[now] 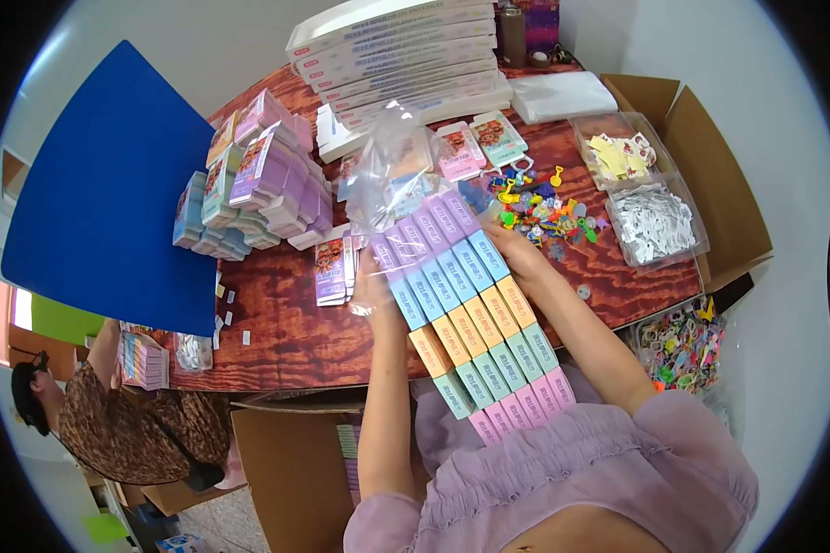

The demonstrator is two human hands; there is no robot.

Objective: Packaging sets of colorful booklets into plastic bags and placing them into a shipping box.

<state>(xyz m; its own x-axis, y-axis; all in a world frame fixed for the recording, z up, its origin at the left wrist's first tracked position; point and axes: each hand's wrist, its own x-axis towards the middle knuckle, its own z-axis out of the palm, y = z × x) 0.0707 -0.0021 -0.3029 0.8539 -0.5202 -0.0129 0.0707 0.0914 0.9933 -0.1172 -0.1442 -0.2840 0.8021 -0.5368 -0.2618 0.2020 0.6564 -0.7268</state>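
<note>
Between both my hands is a block of small boxes [475,318], stacked in bands of purple, blue, orange, green and pink. It tilts over the table's near edge, its pink end against my lilac top. My left hand [371,293] grips its left side, with clear film over the fingers. My right hand [519,256] presses on the right side near the blue band. A crumpled clear plastic bag [389,180] rises from the far purple end; how far it covers the block, I cannot tell. Beside my left hand lie a few purple card packs [334,267].
Stacked pastel boxes [281,184] stand left, by a blue panel [111,194]. White trays [397,55] are piled behind. Colourful plastic trinkets [549,212] lie right, near clear tubs [655,221] and a cardboard box [738,184]. Another person [148,415] works at far left.
</note>
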